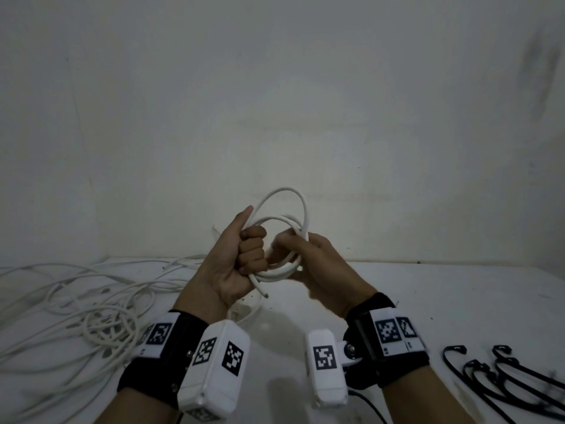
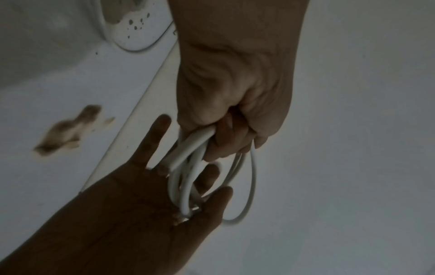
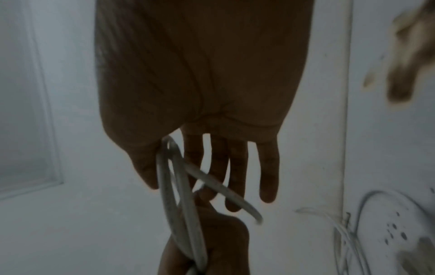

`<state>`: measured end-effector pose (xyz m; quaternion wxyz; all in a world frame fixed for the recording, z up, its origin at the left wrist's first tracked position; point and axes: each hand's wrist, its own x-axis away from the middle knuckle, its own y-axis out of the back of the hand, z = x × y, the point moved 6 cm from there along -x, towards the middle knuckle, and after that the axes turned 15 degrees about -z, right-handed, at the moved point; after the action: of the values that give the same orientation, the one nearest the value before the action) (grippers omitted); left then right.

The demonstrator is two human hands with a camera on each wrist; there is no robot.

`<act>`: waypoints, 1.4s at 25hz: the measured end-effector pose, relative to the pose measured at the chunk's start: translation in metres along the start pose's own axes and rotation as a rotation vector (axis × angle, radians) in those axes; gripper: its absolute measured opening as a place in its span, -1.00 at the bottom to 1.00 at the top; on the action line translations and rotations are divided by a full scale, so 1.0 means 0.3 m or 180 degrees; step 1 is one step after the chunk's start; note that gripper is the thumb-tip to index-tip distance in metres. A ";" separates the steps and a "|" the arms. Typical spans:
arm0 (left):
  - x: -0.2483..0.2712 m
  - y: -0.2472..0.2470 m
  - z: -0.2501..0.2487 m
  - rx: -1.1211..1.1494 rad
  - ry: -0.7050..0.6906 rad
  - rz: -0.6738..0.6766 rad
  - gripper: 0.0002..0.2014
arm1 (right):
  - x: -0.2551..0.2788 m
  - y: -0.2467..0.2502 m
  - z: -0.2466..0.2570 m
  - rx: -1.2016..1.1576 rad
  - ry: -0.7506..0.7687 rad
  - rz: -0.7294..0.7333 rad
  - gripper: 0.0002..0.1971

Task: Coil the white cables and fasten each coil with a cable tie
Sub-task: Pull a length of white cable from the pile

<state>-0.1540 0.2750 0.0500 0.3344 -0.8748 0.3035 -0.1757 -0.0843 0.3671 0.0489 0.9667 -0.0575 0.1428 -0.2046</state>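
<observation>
White wall (image 1: pixel 275 102) behind, white table (image 1: pixel 428 301) below. Left hand (image 1: pixel 241 255) raised above table, fingers curled tight around white cable coil (image 1: pixel 287 221), thumb up, cut end sticking out below fist. Right hand (image 1: pixel 308 264) touches coil at other side, fingers mostly straight, coil between thumb and fingers. Loose white cables (image 1: pixel 76 307) on table at left. Black cable ties (image 1: pixel 504 374) on table at right.
</observation>
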 end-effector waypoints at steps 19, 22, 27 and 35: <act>-0.029 0.230 -0.145 -0.1975 -0.0889 -0.1277 -0.56 | -0.046 0.274 0.083 0.0990 0.0525 -0.1796 -0.64; -0.029 0.234 -0.142 -0.1921 -0.0889 -0.1313 -0.56 | -0.038 0.278 0.099 0.1340 0.0661 -0.1821 -0.62; -0.053 0.224 -0.125 -0.0968 -0.0747 -0.1283 -0.52 | -0.028 0.242 0.069 0.2513 0.0377 -0.1035 -0.80; -0.077 0.225 -0.121 0.0548 -0.0391 -0.0714 -0.81 | 0.016 0.102 0.038 0.2098 -0.0106 0.0371 -0.74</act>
<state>-0.2177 0.2326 0.0267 0.4043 -0.8804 0.1667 -0.1835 -0.0651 0.3935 0.0533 0.9455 0.2631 0.0562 -0.1833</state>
